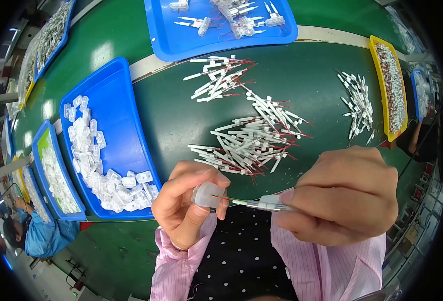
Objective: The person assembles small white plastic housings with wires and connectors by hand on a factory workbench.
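Note:
My left hand (188, 200) pinches a small translucent plastic housing (209, 194) between thumb and fingers, its frosted face turned to the right. From the right, my right hand (344, 198) grips a thin silver and white wired stick (256, 204). Fine red and green wires run from the stick's left end to the face of the housing; whether their tips go inside cannot be made out. My right fingers hide the stick's other end. Just beyond my hands lies a loose pile of white sticks with red wires (254, 138) on the green table (166, 110).
To the left stands a blue tray (116, 95) of clear housings. Another blue tray (166, 50) at the far side holds housings with sticks attached. At the right are a smaller pile of white sticks (358, 105) and a yellow tray (388, 128) of small parts. A person in blue (50, 236) sits far left.

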Demonstrator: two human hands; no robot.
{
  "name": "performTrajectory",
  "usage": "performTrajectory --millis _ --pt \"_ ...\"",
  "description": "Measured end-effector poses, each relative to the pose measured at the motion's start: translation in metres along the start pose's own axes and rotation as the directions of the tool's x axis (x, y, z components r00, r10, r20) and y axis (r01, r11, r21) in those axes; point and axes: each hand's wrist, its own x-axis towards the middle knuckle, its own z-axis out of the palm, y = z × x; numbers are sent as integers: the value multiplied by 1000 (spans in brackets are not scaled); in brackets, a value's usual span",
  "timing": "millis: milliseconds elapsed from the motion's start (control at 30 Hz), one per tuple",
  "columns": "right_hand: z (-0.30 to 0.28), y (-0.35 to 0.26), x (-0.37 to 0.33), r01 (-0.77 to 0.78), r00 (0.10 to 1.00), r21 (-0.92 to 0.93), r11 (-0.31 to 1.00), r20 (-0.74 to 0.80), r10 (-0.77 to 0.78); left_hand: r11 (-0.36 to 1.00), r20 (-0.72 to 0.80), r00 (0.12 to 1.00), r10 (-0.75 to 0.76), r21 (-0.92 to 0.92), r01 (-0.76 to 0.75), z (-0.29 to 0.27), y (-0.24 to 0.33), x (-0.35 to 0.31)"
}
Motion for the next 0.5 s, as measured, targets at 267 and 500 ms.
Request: performTrajectory --millis 267,500 --pt "16 4 -1 53 998 -12 998 -15 -54 997 61 998 30 74 -35 0 0 1" --pt "23 10 -4 65 998 -81 995 14 -64 989 -47 991 -122 74 126 8 8 -3"
